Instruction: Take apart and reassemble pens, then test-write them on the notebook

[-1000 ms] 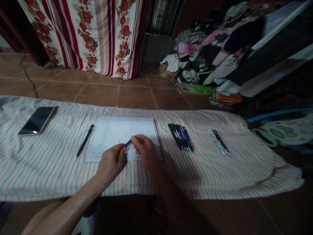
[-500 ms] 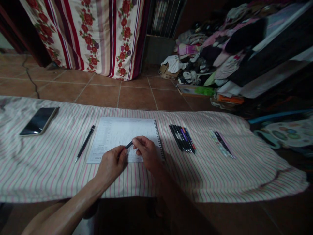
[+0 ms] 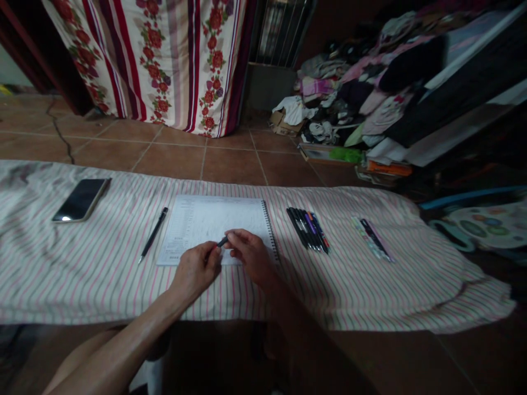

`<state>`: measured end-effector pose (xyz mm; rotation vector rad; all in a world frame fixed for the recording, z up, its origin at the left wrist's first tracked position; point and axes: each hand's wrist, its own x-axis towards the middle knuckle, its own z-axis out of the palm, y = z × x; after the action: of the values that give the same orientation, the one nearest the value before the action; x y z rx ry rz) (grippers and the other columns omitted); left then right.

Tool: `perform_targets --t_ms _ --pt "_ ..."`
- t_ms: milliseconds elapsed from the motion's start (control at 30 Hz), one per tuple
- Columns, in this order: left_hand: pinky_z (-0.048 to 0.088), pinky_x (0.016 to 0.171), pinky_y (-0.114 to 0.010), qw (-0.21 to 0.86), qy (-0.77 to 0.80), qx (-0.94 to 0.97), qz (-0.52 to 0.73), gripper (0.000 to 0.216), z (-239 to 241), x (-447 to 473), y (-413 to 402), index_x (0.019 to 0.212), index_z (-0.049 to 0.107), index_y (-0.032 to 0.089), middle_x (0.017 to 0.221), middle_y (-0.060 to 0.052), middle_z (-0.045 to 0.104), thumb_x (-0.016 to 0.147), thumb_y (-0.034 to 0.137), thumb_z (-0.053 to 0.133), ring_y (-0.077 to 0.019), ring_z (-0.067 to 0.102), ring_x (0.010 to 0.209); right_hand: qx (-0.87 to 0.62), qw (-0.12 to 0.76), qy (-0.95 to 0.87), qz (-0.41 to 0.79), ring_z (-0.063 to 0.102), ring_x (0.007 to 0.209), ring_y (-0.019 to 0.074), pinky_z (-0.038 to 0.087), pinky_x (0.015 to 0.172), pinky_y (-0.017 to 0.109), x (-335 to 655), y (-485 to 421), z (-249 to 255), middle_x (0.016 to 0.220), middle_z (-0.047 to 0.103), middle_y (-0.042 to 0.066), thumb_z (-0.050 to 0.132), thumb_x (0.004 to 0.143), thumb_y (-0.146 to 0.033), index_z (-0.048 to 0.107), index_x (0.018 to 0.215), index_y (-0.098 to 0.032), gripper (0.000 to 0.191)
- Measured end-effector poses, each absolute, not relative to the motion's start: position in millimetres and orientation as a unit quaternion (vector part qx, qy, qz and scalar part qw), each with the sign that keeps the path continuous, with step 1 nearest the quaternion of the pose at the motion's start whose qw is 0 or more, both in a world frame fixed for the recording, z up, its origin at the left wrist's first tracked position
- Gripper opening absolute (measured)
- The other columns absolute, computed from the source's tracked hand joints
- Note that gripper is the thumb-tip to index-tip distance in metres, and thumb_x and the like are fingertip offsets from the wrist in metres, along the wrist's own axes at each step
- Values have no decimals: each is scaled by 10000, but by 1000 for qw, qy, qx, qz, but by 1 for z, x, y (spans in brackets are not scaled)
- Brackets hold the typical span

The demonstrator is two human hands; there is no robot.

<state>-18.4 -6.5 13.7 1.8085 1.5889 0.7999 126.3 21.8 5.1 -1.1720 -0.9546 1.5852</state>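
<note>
Hands [image 3: 196, 270] have drawn closer along the slim dark object [image 3: 223, 241].

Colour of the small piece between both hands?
The small piece looks dark grey to black; head view.

A striped cloth [image 3: 102, 274] carries a phone [image 3: 82, 200], pen [image 3: 153, 234], notebook [image 3: 222, 214], pen row [image 3: 308, 230] and smaller cluster [image 3: 374, 239].
</note>
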Motion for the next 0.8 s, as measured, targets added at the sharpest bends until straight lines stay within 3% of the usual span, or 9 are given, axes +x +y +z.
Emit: perform_targets --t_ms 133,300,500,600,800 --pt "365 556 -258 294 582 705 280 299 16 -18 -16 802 649 184 633 -34 630 883 324 398 -165 574 576 -484 458 -377 643 594 634 96 447 581 211 127 15 8 691 639 10 708 648 -432 645 806 -147 332" --pt "483 731 -321 233 556 728 326 350 11 -22 -26 1120 607 163 926 -96 689 864 346 454 -217 648 813 -485 492 -332 642 582 583 87 435 541 194 128 9 15 639 622 -5 769 564 -403 632 773 -138 364" --pt "492 869 -389 144 524 738 400 345 19 -30 -40 1075 644 149 1069 -133 618 860 351 465 -244 598 995 -477 532 -266 647 590 595 91 443 536 188 138 -3 27 653 625 -1 830 510 -327 630 709 -148 334" --pt "491 881 -400 201 528 704 431 353 24 -34 -53 1055 641 147 1091 -133 609 847 384 482 -245 590 1023 -476 547 -248 642 585 599 91 445 544 187 142 -15 32 632 614 -9 813 558 -290 621 695 -166 267" --pt "521 756 -357 409 514 658 369 488 33 -42 -86 1139 572 120 962 -108 671 796 465 529 -214 644 838 -466 520 -257 668 585 597 96 454 566 194 134 -53 33 642 621 3 778 612 -252 630 695 -162 192"
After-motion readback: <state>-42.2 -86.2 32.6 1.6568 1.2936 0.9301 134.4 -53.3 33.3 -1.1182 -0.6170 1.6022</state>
